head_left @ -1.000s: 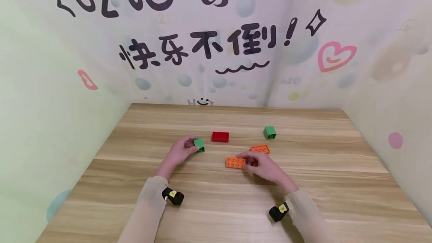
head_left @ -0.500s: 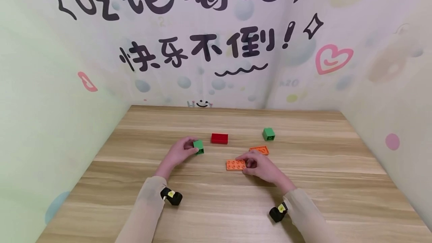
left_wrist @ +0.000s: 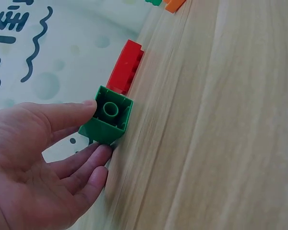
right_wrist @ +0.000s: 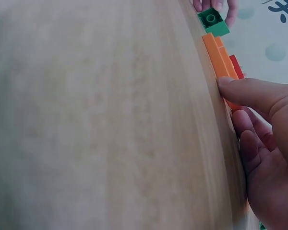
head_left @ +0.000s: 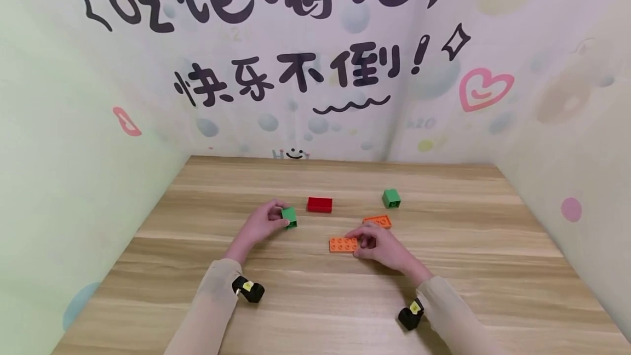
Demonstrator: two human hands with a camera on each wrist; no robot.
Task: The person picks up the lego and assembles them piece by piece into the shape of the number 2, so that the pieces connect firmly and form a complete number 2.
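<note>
My left hand point(head_left: 259, 225) holds a small green toy brick point(head_left: 288, 216) between its thumb and fingers, left of centre on the table. In the left wrist view that green brick point(left_wrist: 103, 129) has its hollow side, with a round tube inside, turned to the camera. The thumb lies at its upper edge and the fingers underneath. My right hand point(head_left: 383, 246) pinches the right end of an orange brick point(head_left: 340, 244), studs up. The right wrist view has the thumb on the orange brick's point(right_wrist: 221, 57) near side and the other fingers partly hidden behind it.
A red brick point(head_left: 320, 205) lies behind and between the hands. Just behind my right hand is a second orange brick point(head_left: 378, 220), hollow side up and partly covered. Another green brick point(head_left: 391, 198) stands farther back. Printed walls enclose the wooden table point(head_left: 315, 311).
The head view has tilted a little, so the scene sits slightly lower in it. Both hands keep hold of their bricks, with hardly any movement.
</note>
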